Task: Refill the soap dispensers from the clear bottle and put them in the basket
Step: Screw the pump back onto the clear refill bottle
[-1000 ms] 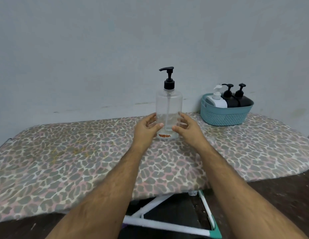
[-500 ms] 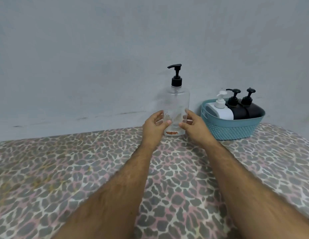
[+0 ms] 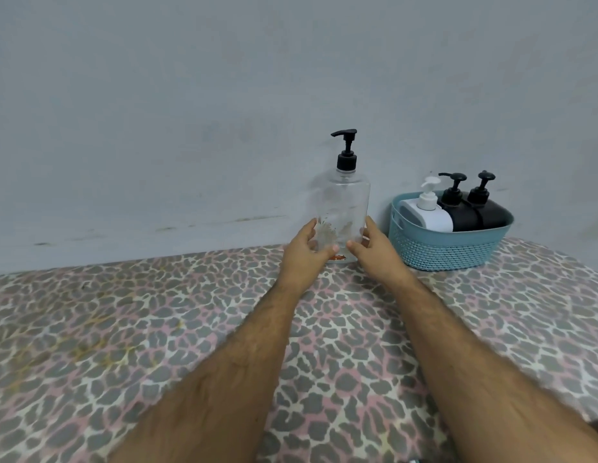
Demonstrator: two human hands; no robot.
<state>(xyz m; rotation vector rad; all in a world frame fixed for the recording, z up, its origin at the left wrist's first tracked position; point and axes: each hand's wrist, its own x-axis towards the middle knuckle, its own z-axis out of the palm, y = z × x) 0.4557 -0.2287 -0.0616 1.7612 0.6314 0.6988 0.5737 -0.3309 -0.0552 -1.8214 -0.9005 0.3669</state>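
— Where's the bottle (image 3: 341, 212) now?

— Standing upright on the board (image 3: 123, 329), close to the wall (image 3: 190, 95), long axis straight up, black pump (image 3: 346, 150) on top with its spout pointing left. It looks nearly empty to me (just an orange smear at the base).

— And the hands?

— Both on it, low down. The left hand (image 3: 306, 253) curls round its left side, the right hand (image 3: 374, 253) round its right, thumbs across the front. So the bottle sits dead ahead between the 2, neither hand nearer than the other.

— The dispensers?

— 3 of them already in the basket (image 3: 448, 248), just to the right of the bottle: 1 white dispenser (image 3: 426, 215) and 2 black dispensers (image 3: 474, 213). The right hand is the nearer one to it.

— So what's left?

— Little, I'd guess. Whether the bottle goes up or gets set aside, it has to stay upright and clear the basket rim on the right.
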